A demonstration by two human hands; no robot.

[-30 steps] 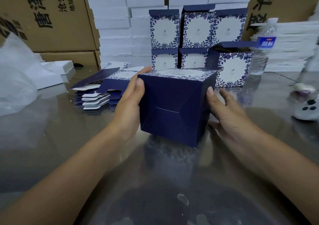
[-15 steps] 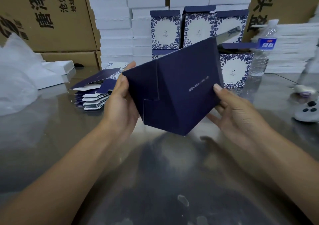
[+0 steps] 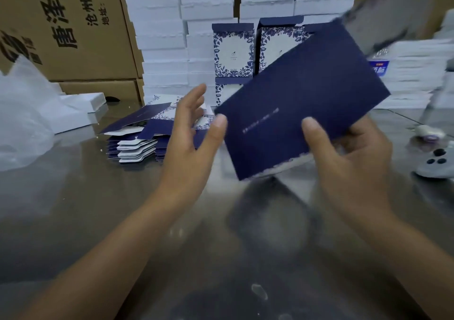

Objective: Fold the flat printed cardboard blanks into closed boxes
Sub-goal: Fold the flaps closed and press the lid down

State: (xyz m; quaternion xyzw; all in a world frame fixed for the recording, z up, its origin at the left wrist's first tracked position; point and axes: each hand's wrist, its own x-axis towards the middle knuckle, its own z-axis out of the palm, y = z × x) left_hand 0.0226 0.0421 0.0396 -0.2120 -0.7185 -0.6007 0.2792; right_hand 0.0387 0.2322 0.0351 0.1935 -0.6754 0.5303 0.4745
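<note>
We hold the box (image 3: 302, 103) above the counter (image 3: 73, 197), tilted, its long axis rising from lower left to upper right. Our right hand (image 3: 353, 162) pinches its lower edge, thumb on the dark face. Our left hand (image 3: 189, 143) is spread and grips nothing, thumb tip right by the box's left corner, likely best placed to steady that end.

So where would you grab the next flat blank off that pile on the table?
Probably by the dark blue flap of the top blank, pinched from the left of the pile. That flap seems to lift off the stack and jut past it, leaving room for a thumb underneath. The left hand, open and nearest, suits; the right hand grips the box.
</note>
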